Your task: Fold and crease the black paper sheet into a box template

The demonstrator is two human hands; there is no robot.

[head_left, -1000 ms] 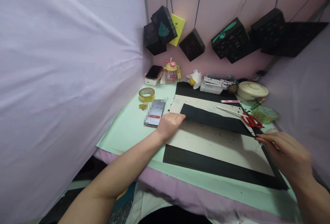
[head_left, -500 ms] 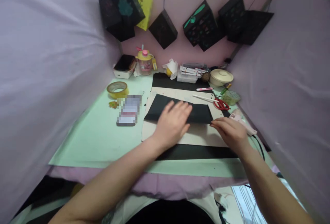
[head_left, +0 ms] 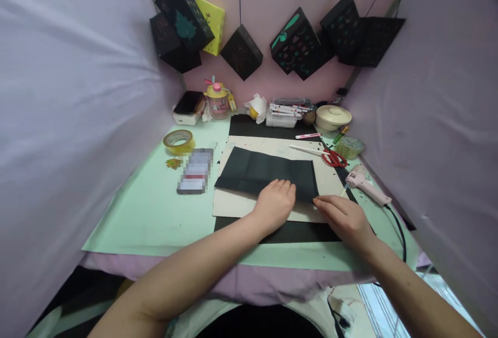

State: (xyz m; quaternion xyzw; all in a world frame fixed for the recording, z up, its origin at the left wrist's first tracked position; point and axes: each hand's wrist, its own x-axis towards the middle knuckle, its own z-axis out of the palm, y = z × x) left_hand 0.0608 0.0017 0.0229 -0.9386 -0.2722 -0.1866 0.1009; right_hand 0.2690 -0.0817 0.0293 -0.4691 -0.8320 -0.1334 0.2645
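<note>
A folded sheet of black paper (head_left: 268,169) with crease lines lies on a white board (head_left: 233,204) in front of me. My left hand (head_left: 275,205) is at the middle of the paper's near edge, its bent fingers held together on top; its thumb is hidden. At the near right corner, my right hand (head_left: 344,218) pinches the paper between thumb and fingertips. Red-handled scissors (head_left: 333,158) lie just beyond the paper on the right. A pink glue gun (head_left: 366,186) rests to the right of my right hand.
A phone (head_left: 194,172) and a roll of tape (head_left: 179,142) lie on the left. Along the back stand a drinking bottle (head_left: 218,102), a box of pens (head_left: 283,116) and a lidded bowl (head_left: 333,117). Black paper boxes (head_left: 241,52) hang above. Fabric sides (head_left: 78,94) flank the table.
My left hand has slid from the paper's middle toward me to its near edge, its fingers now more bent. My right hand has kept its pinch at the corner, slightly lower in view.
</note>
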